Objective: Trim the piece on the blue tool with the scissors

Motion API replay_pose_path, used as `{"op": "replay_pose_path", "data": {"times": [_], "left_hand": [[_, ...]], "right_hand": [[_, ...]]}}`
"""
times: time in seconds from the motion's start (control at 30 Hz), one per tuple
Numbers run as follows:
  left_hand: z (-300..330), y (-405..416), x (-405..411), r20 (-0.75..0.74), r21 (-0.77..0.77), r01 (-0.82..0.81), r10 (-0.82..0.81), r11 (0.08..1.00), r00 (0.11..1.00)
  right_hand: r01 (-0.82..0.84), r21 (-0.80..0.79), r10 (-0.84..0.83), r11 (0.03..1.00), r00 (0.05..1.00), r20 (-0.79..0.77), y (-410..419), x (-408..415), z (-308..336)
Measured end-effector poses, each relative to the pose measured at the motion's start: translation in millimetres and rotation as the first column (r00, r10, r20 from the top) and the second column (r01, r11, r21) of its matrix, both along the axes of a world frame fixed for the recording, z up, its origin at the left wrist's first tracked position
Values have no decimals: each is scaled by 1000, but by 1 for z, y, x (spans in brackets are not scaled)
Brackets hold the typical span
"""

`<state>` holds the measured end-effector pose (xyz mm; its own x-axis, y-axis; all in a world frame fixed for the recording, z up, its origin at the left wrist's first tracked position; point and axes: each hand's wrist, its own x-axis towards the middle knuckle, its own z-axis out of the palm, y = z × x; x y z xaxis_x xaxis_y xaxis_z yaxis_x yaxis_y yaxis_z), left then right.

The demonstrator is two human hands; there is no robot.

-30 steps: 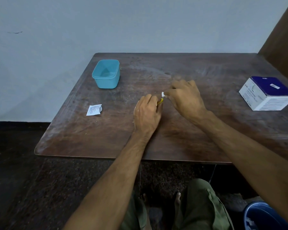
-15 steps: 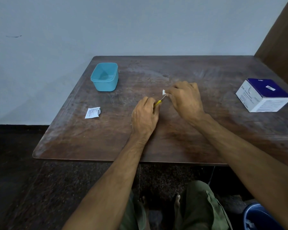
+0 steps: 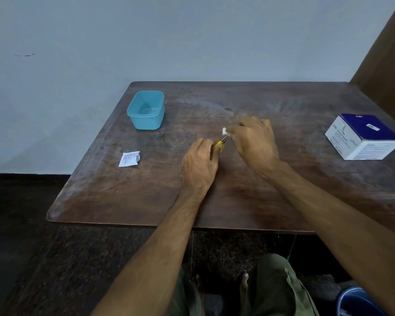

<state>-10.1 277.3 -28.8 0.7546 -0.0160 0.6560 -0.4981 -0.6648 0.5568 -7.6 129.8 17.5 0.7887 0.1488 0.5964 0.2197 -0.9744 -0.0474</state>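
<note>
Table (image 3: 283, 190) centre: left hand (image 3: 200, 164) grips yellow-handled tweezers (image 3: 220, 144), tips pointing to 1 o'clock. Right hand (image 3: 253, 140) pinches a small white swab (image 3: 224, 131) just beside the tips; contact unclear. Teal container (image 3: 146, 110) at 10 o'clock, torn sachet (image 3: 129, 158) at 9, blue-and-white box (image 3: 363, 137) at 3.

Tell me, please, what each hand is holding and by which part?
The left hand grips a small tool by its yellow handles; the right hand pinches a white swab by one edge.
</note>
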Motion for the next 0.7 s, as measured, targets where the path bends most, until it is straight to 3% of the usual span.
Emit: {"op": "replay_pose_path", "data": {"times": [0.1, 0.27, 0.47, 0.7], "left_hand": [[0, 2, 1, 12, -31, 18, -18, 999, 1000], [0, 3, 3, -45, -123, 39, -45, 992, 998], [-1, 5, 8, -102, -253, 16, -44, 967, 994], [6, 8, 9, -260, -489, -85, -52, 868, 964]], "right_hand": [[-72, -31, 72, 997, 997, 6, 11, -5, -11], [-10, 36, 9, 999, 999, 41, 4, 2, -2], [-66, -59, 70, 996, 995, 71, 13, -5, -18], [0, 248, 10, 969, 999, -41, 9, -5, -9]]}}
